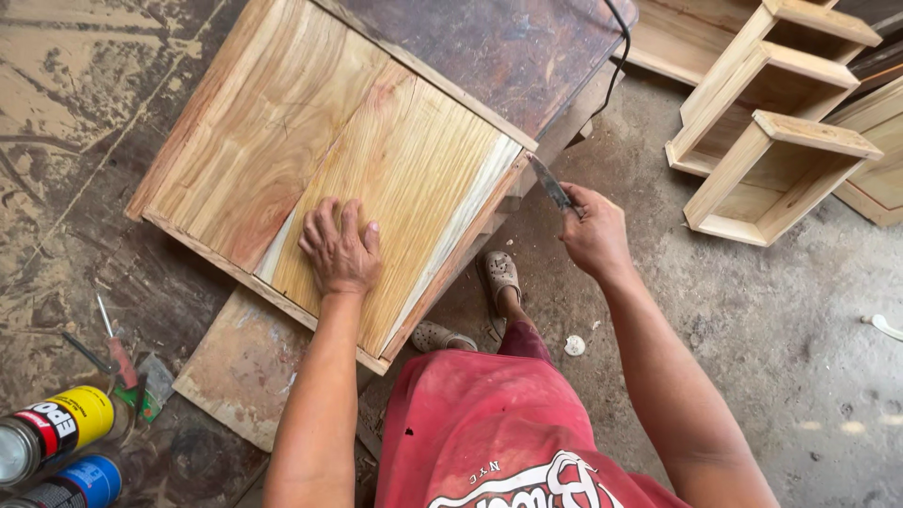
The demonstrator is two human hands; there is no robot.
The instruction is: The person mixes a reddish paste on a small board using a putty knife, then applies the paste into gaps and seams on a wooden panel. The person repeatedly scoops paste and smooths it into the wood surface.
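My left hand (pixel 340 248) lies flat, fingers together, on a pale glued wooden panel (pixel 320 141) resting on a stained workbench (pixel 66 169). My right hand (pixel 593 230) grips a small metal scraper blade (pixel 550 182), its tip at the panel's right edge near the corner. The panel overhangs the bench toward my legs.
A yellow can (pixel 56 428) and a blue can (pixel 71 484) stand at the bottom left, with a red-handled screwdriver (pixel 118 348) beside them. Wooden drawer boxes (pixel 776 122) sit on the concrete floor at the right. A black cable (pixel 621 47) hangs near the bench's far corner.
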